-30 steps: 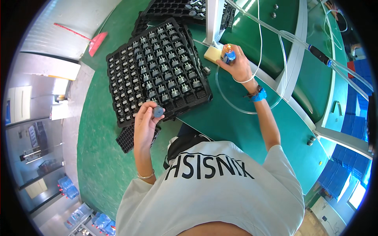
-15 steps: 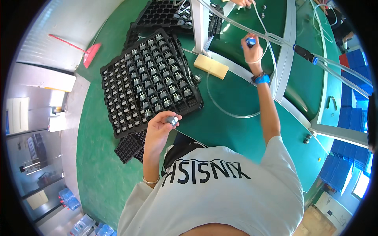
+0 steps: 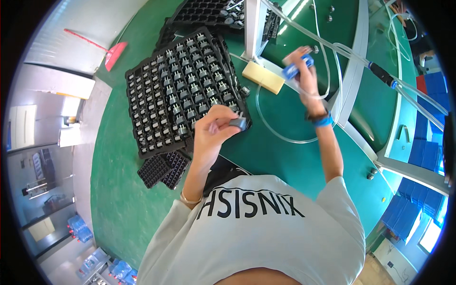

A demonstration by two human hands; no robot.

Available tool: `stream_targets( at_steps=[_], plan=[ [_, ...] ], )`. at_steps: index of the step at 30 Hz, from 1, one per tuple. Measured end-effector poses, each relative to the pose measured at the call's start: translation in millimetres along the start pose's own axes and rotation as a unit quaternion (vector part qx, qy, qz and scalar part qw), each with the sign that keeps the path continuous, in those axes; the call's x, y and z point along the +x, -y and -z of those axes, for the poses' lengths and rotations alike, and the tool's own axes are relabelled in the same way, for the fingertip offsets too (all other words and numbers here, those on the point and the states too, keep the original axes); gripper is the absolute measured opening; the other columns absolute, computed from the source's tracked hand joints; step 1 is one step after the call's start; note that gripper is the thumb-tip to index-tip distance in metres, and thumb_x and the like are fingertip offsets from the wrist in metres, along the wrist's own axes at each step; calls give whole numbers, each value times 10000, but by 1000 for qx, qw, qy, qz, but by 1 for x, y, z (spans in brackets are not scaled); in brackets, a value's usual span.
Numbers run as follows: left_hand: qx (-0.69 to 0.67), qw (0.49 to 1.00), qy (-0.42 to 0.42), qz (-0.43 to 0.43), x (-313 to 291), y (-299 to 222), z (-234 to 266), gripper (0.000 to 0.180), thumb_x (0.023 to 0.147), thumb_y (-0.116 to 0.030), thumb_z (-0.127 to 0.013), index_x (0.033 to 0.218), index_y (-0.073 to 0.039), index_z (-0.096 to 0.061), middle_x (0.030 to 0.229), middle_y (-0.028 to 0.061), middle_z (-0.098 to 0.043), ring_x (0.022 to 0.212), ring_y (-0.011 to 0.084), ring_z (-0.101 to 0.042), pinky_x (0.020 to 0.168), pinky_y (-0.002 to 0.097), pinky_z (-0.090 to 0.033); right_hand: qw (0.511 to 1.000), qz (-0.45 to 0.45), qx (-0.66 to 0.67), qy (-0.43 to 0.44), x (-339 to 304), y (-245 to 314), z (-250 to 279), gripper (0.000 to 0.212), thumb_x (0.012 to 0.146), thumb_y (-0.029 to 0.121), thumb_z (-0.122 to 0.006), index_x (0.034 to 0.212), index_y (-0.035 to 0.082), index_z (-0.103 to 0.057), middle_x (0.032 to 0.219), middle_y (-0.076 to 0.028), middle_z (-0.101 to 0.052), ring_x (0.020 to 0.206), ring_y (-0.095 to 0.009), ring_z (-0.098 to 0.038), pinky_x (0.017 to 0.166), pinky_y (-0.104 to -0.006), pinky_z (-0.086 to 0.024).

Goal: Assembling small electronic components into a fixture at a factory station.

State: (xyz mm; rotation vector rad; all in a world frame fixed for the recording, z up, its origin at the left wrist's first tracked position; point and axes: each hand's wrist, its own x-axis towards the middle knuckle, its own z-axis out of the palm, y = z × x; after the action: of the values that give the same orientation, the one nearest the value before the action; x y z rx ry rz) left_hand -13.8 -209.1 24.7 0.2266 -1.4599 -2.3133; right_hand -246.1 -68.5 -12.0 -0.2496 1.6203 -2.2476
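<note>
In front of me my left hand pinches a grey power plug between thumb and fingers, its prongs pointing up. The plug is over the near corner of a black compartment tray filled with rows of similar plugs and smaller white-topped parts. At the right, my right hand is closed around a blue hand-held tool, blurred by motion; its exact kind cannot be made out. A clear hose loops across the green bench below that hand.
A yellow block lies beside a white metal post. More black trays with loose grey parts are beyond. Small metal parts lie at the right of the bench. Thick clear hoses meet a black connector.
My left hand has lifted and moved right with the plug, turning its prongs upward. My right hand has moved nearer with the blue tool. Another person's hand has left the top edge.
</note>
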Motion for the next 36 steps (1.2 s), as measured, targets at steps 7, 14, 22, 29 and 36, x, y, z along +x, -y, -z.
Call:
stream_targets(
  at_steps=[7,14,22,29,36],
  plan=[
    [22,996,63,-55,10,5,-16,274,685,96,-681,945,44,-616,961,88,-528,870,172,-573,793,274,-491,931,-256,147,215,-92,24,-56,353,856,283,-480,1096,24,-486,1014,-77,-565,883,-151,-577,784,-276,-474],
    [84,988,67,-113,3,10,-20,300,660,115,-691,943,38,-623,962,88,-530,875,170,-563,776,282,-494,933,-238,81,256,-99,27,-50,344,864,263,-471,1090,5,-482,976,-74,-562,864,-144,-572,756,-269,-481],
    [383,910,-79,-141,9,-2,1,363,650,-4,-744,975,-28,-584,897,48,-556,788,134,-538,718,252,-438,992,-86,28,86,-56,-6,-17,314,864,214,-557,1108,24,-500,1030,-52,-566,920,-157,-563,802,-274,-458],
    [618,779,-7,-109,17,9,24,216,713,-82,-682,917,-65,-612,899,67,-554,847,241,-532,746,330,-446,870,226,-429,83,-13,-22,-7,326,781,177,-622,1041,2,-533,750,-127,-602,617,-202,-586,603,-288,-466],
    [691,719,19,-76,31,25,13,161,748,-113,-659,882,-51,-594,882,72,-529,835,245,-524,756,340,-441,836,283,-463,81,-14,-29,-14,433,742,204,-679,1087,6,-507,837,-212,-597,751,-356,-602,663,-395,-471]
  ],
)
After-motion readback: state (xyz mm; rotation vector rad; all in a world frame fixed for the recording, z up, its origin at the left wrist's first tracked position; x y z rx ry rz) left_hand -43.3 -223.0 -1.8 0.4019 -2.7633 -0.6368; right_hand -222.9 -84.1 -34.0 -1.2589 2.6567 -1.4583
